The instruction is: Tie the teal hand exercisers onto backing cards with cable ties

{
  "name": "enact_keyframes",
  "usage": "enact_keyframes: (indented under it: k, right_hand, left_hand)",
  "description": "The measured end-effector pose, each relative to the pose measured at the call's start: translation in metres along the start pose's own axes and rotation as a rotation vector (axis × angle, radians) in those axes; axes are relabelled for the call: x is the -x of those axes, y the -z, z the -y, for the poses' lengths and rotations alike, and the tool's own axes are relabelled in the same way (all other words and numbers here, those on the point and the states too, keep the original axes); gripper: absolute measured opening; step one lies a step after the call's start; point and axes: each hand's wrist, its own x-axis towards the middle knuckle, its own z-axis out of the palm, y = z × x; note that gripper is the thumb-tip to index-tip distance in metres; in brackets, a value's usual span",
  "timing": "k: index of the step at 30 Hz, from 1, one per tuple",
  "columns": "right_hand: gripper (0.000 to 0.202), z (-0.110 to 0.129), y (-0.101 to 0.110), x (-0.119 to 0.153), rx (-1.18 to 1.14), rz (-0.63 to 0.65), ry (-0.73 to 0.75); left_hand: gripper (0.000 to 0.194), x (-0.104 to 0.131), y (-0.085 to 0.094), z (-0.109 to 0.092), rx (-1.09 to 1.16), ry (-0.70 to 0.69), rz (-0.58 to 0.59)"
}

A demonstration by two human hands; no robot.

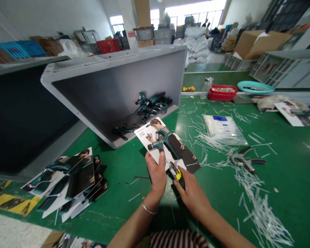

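Observation:
My left hand (157, 172) is closed on a printed backing card (144, 132), with the thumb on its front. Against the card lies a dark green hand grip strengthener (167, 140) with a coil spring. My right hand (192, 193) is wrapped around diagonal cutters (179, 176) with yellow and black handles. The cutters' jaws are at the card's lower edge, by a white strip close to my left thumb; whether they touch the strip I cannot tell. To the left lies a stack of similar carded hand grips (77, 179).
A grey crate (113, 65) tipped on its side holds loose hand grips (153, 105). On the right are white cable ties (263, 210), a plastic bag of ties (222, 127), grey pliers (245, 160), a red tray (223, 94), a glass jar (206, 89) and a turquoise basin (255, 86).

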Motion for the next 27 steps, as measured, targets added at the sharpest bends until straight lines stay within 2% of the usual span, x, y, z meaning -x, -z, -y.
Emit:
enact_keyframes:
  k: [5, 9, 16, 18, 20, 21, 23, 25, 27]
  right_hand:
    - [0.047, 0.004, 0.003, -0.003, 0.031, -0.015, -0.044]
    - [0.037, 0.003, 0.003, -0.007, 0.064, 0.035, -0.079]
    - [0.039, -0.014, -0.010, -0.003, -0.168, 0.115, 0.069]
    - [0.039, -0.015, -0.009, 0.001, -0.221, 0.151, 0.143]
    - [0.038, -0.020, 0.000, 0.007, -0.219, 0.138, 0.191]
    - [0.038, -0.026, 0.006, 0.011, -0.190, 0.108, 0.186]
    - [0.041, -0.047, 0.020, 0.018, -0.080, 0.041, 0.116]
    - [0.043, -0.076, 0.035, 0.025, 0.057, -0.016, 0.034]
    - [0.049, -0.105, 0.046, 0.032, 0.195, -0.095, 0.036]
  left_hand:
    - [0.045, 0.003, -0.001, 0.000, 0.041, 0.005, 0.043]
    - [0.046, 0.003, 0.001, 0.003, 0.059, 0.026, 0.049]
    - [0.044, 0.007, 0.006, 0.006, 0.135, 0.095, 0.074]
    - [0.044, 0.003, 0.015, 0.003, 0.172, 0.098, 0.071]
    - [0.052, -0.004, 0.040, -0.014, 0.170, 0.103, 0.046]
    - [0.059, -0.010, 0.059, -0.028, 0.152, 0.099, 0.022]
    - [0.078, -0.027, 0.110, -0.063, 0.071, 0.077, -0.044]
    - [0.074, -0.051, 0.167, -0.100, -0.099, -0.024, -0.237]
    - [0.058, -0.069, 0.214, -0.132, -0.293, -0.124, -0.457]
